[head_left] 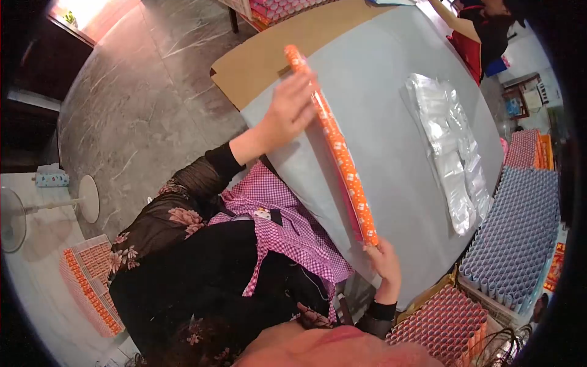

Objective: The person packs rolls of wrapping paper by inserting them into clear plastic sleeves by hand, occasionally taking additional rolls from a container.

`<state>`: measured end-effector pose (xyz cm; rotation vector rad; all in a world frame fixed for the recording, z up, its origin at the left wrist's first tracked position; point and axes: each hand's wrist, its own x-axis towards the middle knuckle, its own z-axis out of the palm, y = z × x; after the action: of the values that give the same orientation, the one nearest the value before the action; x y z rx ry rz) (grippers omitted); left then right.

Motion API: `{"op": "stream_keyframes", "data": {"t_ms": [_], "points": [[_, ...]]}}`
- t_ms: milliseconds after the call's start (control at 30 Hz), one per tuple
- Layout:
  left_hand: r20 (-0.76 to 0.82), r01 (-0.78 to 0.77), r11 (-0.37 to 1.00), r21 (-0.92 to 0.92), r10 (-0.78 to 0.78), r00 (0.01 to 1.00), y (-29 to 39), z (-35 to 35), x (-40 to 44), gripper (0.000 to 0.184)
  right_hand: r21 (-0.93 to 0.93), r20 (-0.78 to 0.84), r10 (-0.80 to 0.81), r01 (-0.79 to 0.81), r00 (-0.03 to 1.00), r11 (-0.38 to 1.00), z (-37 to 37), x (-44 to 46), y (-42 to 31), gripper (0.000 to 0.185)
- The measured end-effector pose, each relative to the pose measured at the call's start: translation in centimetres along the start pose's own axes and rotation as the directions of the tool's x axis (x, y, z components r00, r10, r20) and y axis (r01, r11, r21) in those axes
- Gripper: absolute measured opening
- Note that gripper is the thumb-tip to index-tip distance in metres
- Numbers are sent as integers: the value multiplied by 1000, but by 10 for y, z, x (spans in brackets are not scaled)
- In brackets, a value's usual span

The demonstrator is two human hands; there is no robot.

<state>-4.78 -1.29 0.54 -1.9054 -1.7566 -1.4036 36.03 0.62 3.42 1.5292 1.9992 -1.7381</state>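
A long, thin orange roll [346, 164] with a white pattern, which looks like wrapping paper, lies slantwise over the pale grey tabletop [391, 159]. My left hand [290, 107], slightly blurred, is closed around it near its far end. At the near end, my right hand [385, 266] grips the roll's tip between thumb and fingers. A pink strip shows along the roll's lower side. To the right of the roll, clear plastic sleeves [437, 128] lie in an overlapping pile on the table.
Brown cardboard [257, 67] covers the table's far left edge. Stacked blue rolls [513, 226] and red rolls [437, 324] stand at the right. Orange rolls [92, 284] and a white fan [88, 199] are at the left. Another person [489, 30] is at the far side.
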Motion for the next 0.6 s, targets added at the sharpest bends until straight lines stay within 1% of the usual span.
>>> {"op": "stream_keyframes", "data": {"t_ms": [33,67,100,133,167,200,233,267,333,367,400,433,467,533,600], "points": [[-51,100,993,-57,-103,993,-3,0,2,38,176,68,7,-19,998,984,1,1,13,18],[-99,193,974,-116,-204,974,-8,0,4,37,172,67,13,-25,998,985,3,0,22,18],[-124,232,963,-138,-249,961,-18,5,0,38,334,161,120,-169,980,927,8,-1,27,15],[-124,237,961,-141,-255,959,-17,7,0,38,471,271,206,-317,940,823,12,-2,31,13],[-75,344,883,-320,-386,919,-13,10,-2,38,586,288,219,-353,932,729,23,-4,34,17],[0,438,759,-481,-500,866,-10,13,-3,38,584,290,225,-358,930,728,30,-4,33,17],[78,528,686,-501,-572,817,-13,18,-8,37,621,330,208,-378,921,687,36,-5,32,17],[82,533,682,-501,-575,814,-14,24,-12,37,656,368,188,-397,911,642,42,-5,32,18],[108,570,719,-398,-580,807,-17,36,-19,36,664,380,190,-410,905,625,53,-7,32,17],[114,573,716,-398,-582,805,-20,41,-24,36,722,401,153,-415,903,554,56,-9,29,13],[95,507,796,-330,-507,857,-24,46,-27,38,773,418,115,-419,901,477,60,-12,26,10],[84,433,863,-259,-426,901,-27,50,-31,41,762,417,121,-419,901,493,64,-13,20,11],[93,437,861,-261,-428,899,-25,51,-32,41,765,418,126,-424,900,486,67,-16,11,11],[97,347,936,-64,-340,935,-21,52,-32,45,767,323,217,-389,921,511,74,-20,-4,12],[126,334,942,-35,-328,936,-20,54,-33,47,760,322,227,-394,919,517,78,-17,-8,12]]}}
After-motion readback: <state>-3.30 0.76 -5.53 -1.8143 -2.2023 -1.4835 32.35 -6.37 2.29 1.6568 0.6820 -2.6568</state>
